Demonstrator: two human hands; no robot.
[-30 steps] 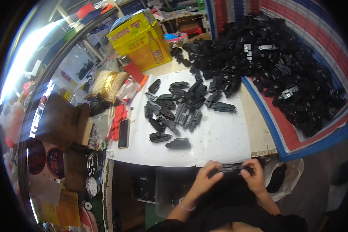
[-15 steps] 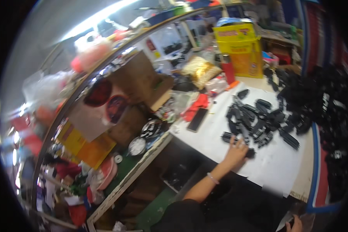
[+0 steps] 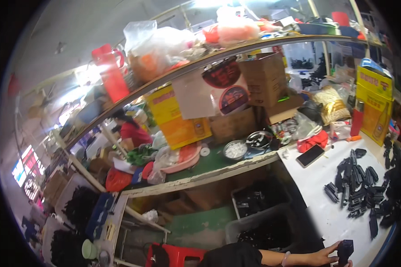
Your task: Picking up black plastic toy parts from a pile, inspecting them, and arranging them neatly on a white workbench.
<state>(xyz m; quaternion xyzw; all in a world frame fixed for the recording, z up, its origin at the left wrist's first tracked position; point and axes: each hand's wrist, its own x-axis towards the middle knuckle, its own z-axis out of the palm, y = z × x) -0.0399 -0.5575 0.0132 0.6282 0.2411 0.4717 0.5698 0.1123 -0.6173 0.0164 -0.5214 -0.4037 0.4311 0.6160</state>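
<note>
The person near me wears a black sleeve (image 3: 234, 256), plain and so dark that any seam or fold is hard to pick out. It makes a rounded, roomy shape over the upper arm and stops somewhere around the elbow, so the left forearm (image 3: 270, 257) comes out of it bare. Around the wrist sits a slim bracelet (image 3: 286, 258), a smooth, pale ring somewhere between white and pink. Past it, the left grip (image 3: 321, 257) is a bare hand with slender fingers; the nails are too small to tell from here.
</note>
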